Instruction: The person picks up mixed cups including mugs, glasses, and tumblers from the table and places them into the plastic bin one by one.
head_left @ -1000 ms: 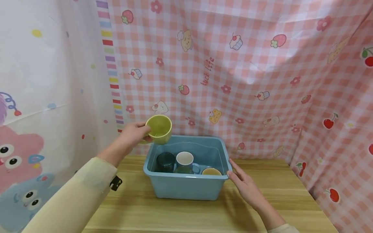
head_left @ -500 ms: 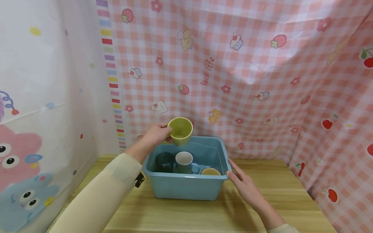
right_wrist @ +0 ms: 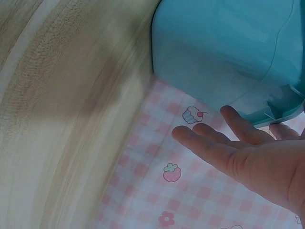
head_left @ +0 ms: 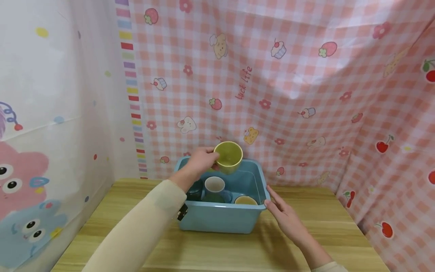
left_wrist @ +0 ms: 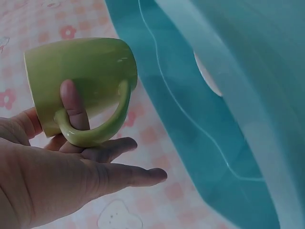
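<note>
dark cup half hidden behind sleeve

Three cups sit in the bin on the table.

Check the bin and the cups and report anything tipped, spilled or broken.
Nothing stands out. The cups in the blue bin look upright and whole, with no spill on the table. The left hand holds the green mug, tilted, above the bin.

Wooden table under me. Pink gingham cloth with cupcakes, strawberries, cherries hangs behind and right. White cartoon-monster sheet on left. Soft even light.
</note>
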